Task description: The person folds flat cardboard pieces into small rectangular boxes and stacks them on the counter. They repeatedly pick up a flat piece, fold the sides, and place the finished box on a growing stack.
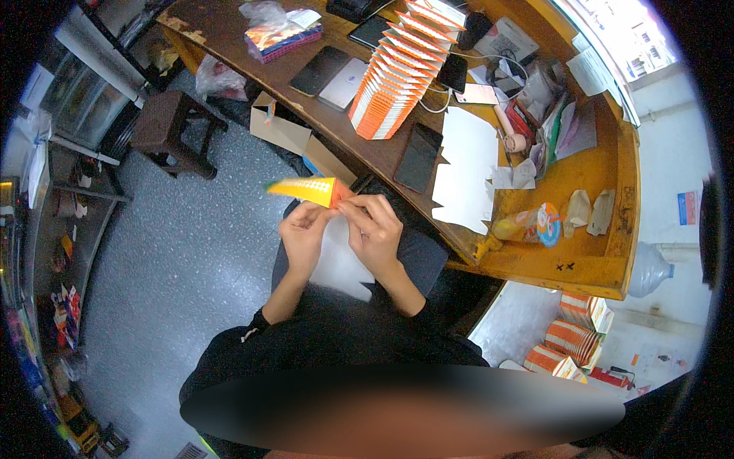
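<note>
Both hands hold a yellow and orange paper piece (310, 189) up in front of the body, near the front edge of the surface (218, 34). The left hand (303, 239) pinches its lower edge between thumb and fingers, close to the orange end. The right hand (373, 233) has its thumb and first finger drawn together at that end, the other fingers curled; exact contact there is hard to tell. White paper (340, 256) lies on the lap below. On the surface stand stacked orange-and-white cartons (401, 80), beside a dark phone (419, 157).
</note>
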### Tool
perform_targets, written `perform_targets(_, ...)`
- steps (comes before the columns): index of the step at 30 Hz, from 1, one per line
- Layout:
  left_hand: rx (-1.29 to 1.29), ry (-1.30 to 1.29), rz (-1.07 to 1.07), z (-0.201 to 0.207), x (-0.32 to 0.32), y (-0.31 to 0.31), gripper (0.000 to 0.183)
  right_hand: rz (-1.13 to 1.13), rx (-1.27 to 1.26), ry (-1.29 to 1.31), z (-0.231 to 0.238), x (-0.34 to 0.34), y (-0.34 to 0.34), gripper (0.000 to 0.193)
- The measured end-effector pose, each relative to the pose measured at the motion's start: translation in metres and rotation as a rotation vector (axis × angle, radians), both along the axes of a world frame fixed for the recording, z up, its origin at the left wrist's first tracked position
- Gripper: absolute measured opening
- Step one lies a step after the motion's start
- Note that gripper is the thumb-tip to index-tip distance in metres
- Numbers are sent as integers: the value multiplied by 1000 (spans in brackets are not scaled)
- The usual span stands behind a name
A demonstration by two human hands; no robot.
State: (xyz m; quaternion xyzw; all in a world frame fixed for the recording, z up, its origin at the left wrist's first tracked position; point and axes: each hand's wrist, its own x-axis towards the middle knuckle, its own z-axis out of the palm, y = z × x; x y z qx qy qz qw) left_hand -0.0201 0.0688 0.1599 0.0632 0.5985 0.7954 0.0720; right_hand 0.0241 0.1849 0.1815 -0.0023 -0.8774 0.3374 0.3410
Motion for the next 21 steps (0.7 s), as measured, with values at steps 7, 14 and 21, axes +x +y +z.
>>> perform_targets(7, -292, 324, 57, -1, -8, -2, 8, 112, -540, -93, 6, 10, -4, 12)
perform_targets(14, -759, 1123, -553, -24, -16, -25, 20, -62, -679, -513, 12, 7, 74, 45)
perform_targets(21, -986, 1069, -676, -46, -31, -46, 37, -79, -357, -839, -58, 4, 65, 27)
